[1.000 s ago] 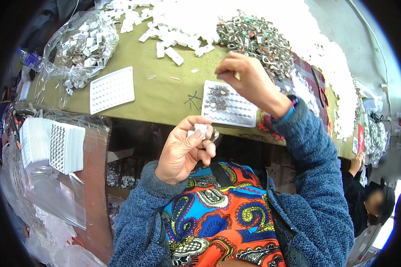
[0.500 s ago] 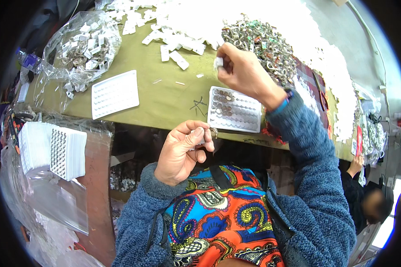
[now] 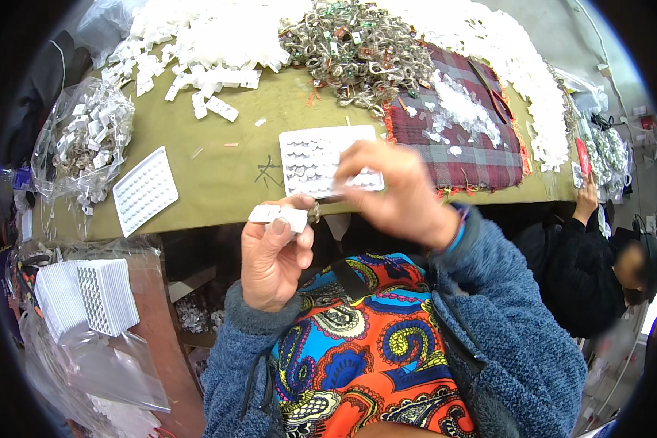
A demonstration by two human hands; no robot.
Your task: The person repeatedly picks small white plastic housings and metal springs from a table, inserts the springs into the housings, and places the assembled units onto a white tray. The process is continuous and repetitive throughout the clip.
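My left hand (image 3: 274,263) is closed in front of my chest. Thumb and fingers pinch small white plastic-looking cards (image 3: 290,217), with a small ring-like metal piece (image 3: 314,212) at the fingertips. My right hand (image 3: 398,191) is smeared by motion just right of the left one. It covers the right part of a white dimpled tray (image 3: 293,136), and whether it holds anything is hidden in the blur. Rows of small shiny round pieces (image 3: 299,162) sit in that tray's hollows.
A pile of metal ring-like pieces (image 3: 358,55) lies beyond, beside heaped white cards (image 3: 215,106). Left are another white tray (image 3: 146,191), a filled clear bag (image 3: 84,139) and stacked trays (image 3: 102,296). A plaid cloth (image 3: 460,150) lies right; another person (image 3: 577,270) is beyond.
My right hand has come back from the card pile toward my left hand. White cards now show plainly in my left fingers. The view has shifted, so the table things appear further left.
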